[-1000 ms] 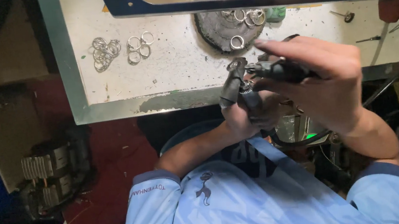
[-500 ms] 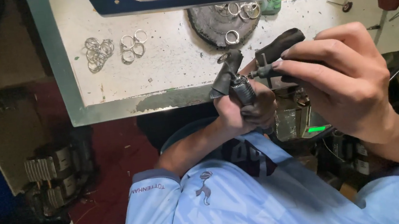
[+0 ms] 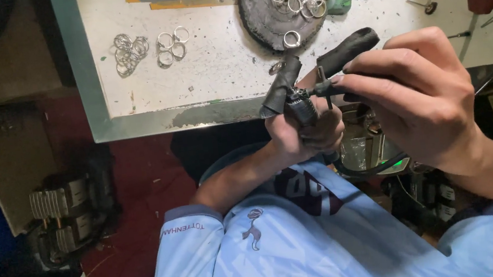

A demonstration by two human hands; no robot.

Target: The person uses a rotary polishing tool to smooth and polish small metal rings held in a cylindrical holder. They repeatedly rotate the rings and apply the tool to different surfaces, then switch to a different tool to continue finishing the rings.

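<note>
- Nearest: light blue shirt (image 3: 308,243) across the lower frame, both forearms rising out of it; dark red floor (image 3: 139,231) to the left, with a grey ribbed foot pedal (image 3: 59,206) further left.
- Centre, just short of the tabletop edge: left hand (image 3: 301,132) closed in a fist round a rotary handpiece (image 3: 301,106), metal nose showing above the knuckles; one digit wrapped in black tape (image 3: 280,85) and pointing up and away.
- Right of centre: right hand (image 3: 421,100) with fingers pressed together, pinching a small dark key-like tool (image 3: 322,88) set against the handpiece nose; another taped digit (image 3: 348,51) extended above it.
- Change over the last second: right hand moved from covering the handpiece to a position to its right, tool end now exposed and engaged at the nose. Judged as bit fitting or chuck adjustment in progress, not grinding.
- Beyond the hands: white, speckled tabletop (image 3: 214,68) with metal edging.
- Far left on it: cluster of silver rings (image 3: 131,49), loose rings (image 3: 171,45) just beside.
- Far centre: dark round pad (image 3: 267,18) carrying more rings (image 3: 299,5).
</note>
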